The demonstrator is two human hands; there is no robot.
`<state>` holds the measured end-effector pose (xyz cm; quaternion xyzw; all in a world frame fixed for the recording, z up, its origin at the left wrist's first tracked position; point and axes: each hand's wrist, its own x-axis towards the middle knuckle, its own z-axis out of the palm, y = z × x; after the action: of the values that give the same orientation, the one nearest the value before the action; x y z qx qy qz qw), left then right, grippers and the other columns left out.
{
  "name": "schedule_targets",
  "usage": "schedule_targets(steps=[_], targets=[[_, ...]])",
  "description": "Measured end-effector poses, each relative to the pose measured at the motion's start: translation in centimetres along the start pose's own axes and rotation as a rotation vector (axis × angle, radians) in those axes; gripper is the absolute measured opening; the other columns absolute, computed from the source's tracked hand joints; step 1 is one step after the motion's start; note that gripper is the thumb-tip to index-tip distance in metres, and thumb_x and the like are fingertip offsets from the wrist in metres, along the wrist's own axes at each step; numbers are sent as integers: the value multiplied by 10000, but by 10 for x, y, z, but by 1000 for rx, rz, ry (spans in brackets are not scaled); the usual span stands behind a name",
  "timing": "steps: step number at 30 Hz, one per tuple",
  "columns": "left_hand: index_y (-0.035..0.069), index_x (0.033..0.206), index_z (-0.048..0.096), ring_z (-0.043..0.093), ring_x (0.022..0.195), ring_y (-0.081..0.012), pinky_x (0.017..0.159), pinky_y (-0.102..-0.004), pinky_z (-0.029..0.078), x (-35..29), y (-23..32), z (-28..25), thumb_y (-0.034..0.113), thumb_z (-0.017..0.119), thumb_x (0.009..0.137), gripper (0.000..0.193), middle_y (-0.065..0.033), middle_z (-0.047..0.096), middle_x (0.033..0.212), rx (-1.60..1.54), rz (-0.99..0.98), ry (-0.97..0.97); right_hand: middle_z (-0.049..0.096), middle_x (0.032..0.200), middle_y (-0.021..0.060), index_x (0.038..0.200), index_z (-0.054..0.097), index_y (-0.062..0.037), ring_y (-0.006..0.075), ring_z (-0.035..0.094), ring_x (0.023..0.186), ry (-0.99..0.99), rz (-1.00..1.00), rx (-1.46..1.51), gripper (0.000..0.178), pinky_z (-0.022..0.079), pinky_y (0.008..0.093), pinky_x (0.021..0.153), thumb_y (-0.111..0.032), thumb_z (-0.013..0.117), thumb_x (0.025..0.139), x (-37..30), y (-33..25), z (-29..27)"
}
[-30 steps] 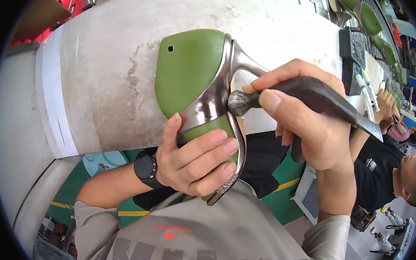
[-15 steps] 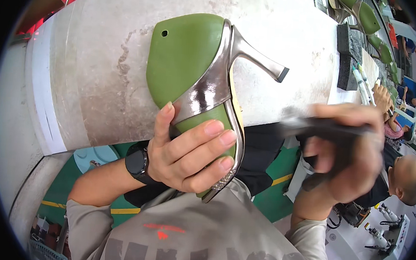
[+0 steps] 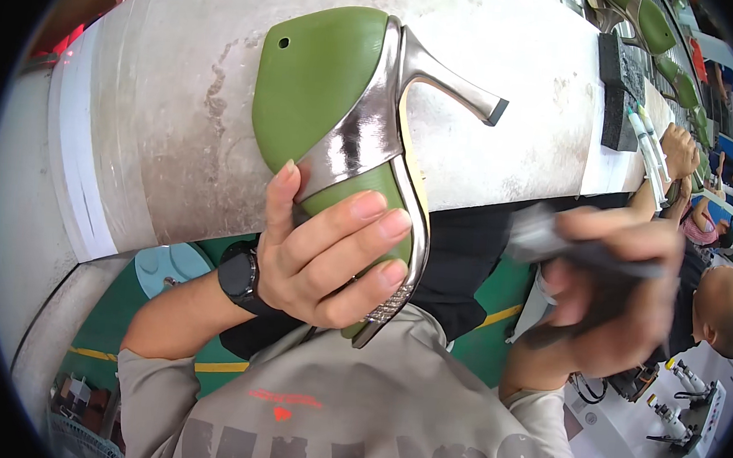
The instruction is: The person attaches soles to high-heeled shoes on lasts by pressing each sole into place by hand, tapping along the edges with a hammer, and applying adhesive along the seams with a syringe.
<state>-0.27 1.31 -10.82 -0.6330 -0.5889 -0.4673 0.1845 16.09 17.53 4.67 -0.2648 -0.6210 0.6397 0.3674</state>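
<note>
A high-heeled shoe (image 3: 351,136) lies tilted on its side in my left hand (image 3: 331,260), over the bench's near edge. A green last with a small hole fills it, and its straps and slim heel are metallic bronze. My left fingers wrap the green front part, just above a glittery band near the toe. The heel points off to the right. Apart from the shoe, my right hand (image 3: 615,286) is raised, closed around a dark-handled tool (image 3: 538,231) with a grey metallic end. Motion smears it, so its exact kind is unclear.
The pale, stained bench (image 3: 196,135) curves across the front. At its right lie a black block (image 3: 618,93) and several white pen-like tubes (image 3: 650,154). Farther right are more green shoes (image 3: 652,24) and a seated co-worker (image 3: 722,309). A light-blue stool (image 3: 171,267) is below left.
The view has shifted slightly, so shoe and bench sit a little higher. My right hand and the tool have moved slightly; the left hand keeps its hold on the shoe.
</note>
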Motion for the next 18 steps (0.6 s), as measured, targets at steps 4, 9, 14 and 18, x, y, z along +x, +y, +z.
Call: schedule_targets(steps=[4,9,14,18], targets=[[145,1289,507,632,1233,-262,1208,-703,284,-2,6,-6,152,657,991,334,-73,653,1319,27,-25,-14,746,972,286,974,604,31,145,593,557,-76,340,-213,372,487,227,540,-341,612,961,-3,18,28],[142,1290,514,630,1238,-283,1208,-700,280,0,4,-10,133,659,989,334,-100,663,1306,49,-45,-26,714,1061,337,1075,591,32,141,593,565,-126,190,-364,334,535,274,616,-294,553,1016,0,1,20],[136,1277,523,633,1243,-292,1216,-687,273,6,10,-4,105,658,984,324,-112,666,1309,38,-40,1,551,1346,398,1248,510,10,168,628,590,-187,-221,115,434,569,324,625,-375,561,1053,-43,-3,-16],[125,1269,524,625,1263,-313,1212,-676,277,7,13,-6,95,680,955,351,-130,664,1315,67,-103,-26,739,1057,259,1022,637,39,138,616,633,-174,91,-253,466,481,222,548,-416,707,956,-35,18,23]])
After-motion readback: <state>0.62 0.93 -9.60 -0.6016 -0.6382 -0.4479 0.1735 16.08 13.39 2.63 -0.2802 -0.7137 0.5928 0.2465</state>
